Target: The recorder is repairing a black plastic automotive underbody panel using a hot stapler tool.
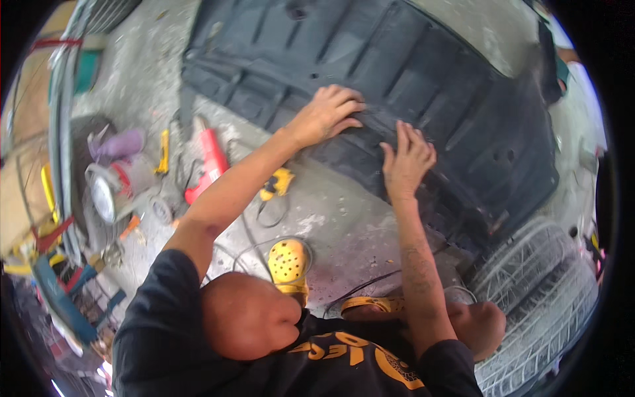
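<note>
A large black ribbed plastic panel (423, 73), which looks like a vehicle's underbody shield, lies across the floor in front of me. My left hand (327, 116) rests on its near part, fingers bent forward and thumb apart, with nothing seen in its grasp. Further right, my right hand (409, 162) touches the panel near a raised seam, its fingers stretched out and its thumb spread. Both palms face down, so what lies under the fingertips is hidden.
Left of the panel, a red heat gun (213, 159) lies with its cord, near a yellow-handled cutter (164, 152) and a yellow tool (276, 184). A whitish can (109, 192) and a purple bottle (118, 144) stand further left. Tyres (536, 291) lie at lower right.
</note>
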The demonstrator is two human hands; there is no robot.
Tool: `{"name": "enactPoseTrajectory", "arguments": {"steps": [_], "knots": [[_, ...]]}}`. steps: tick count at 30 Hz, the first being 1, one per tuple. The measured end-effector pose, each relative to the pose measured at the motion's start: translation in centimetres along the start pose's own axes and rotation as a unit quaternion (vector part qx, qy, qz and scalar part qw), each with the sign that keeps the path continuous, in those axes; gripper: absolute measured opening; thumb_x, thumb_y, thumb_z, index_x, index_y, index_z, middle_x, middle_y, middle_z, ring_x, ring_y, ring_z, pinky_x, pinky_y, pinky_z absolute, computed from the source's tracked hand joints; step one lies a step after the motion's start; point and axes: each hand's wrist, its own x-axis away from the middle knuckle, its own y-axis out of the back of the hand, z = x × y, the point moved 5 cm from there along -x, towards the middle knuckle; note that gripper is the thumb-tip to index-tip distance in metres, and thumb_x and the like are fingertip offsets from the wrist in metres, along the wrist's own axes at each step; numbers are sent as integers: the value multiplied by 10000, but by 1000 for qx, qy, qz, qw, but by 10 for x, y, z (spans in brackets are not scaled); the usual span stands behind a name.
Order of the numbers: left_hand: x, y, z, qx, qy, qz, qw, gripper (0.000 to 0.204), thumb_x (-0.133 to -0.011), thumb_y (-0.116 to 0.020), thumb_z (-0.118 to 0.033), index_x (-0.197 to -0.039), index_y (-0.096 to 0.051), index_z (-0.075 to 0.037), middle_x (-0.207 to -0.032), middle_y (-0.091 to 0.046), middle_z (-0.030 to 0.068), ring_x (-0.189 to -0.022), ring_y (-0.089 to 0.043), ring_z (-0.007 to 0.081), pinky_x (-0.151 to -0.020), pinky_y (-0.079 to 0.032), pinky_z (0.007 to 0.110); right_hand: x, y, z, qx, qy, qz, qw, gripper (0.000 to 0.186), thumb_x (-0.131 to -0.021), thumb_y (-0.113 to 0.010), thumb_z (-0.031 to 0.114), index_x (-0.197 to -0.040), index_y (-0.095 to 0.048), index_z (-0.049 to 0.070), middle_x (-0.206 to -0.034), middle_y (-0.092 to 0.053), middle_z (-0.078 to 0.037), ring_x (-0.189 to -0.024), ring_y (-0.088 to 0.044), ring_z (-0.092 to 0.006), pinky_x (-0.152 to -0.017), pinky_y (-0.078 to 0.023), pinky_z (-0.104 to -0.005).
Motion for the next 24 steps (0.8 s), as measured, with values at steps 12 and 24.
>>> {"name": "enactPoseTrajectory", "arguments": {"steps": [12, 24], "knots": [[165, 136, -52, -82, 332, -134, 930, 358, -893, -711, -162, -1182, -563, -9, -1087, -549, 183, -1016, -593, 357, -871, -492, 426, 3, 6, -10, 19, 26, -35, 999, 531, -957, -608, 429, -1451, -497, 270, -1415, -479, 7, -1327, -429, -228, -1116, -295, -503], [288, 124, -36, -227, 476, -181, 830, 538, -865, -733, -359, -1166, -548, 46, -1127, -534, 247, -1071, -507, 430, -912, -430, 520, 2, 17, -5, -31, 40, -9, 999, 549, -987, -578, 425, -1472, -465, 193, -1446, -451, -64, -1326, -428, -303, -1104, -298, -541]]}}
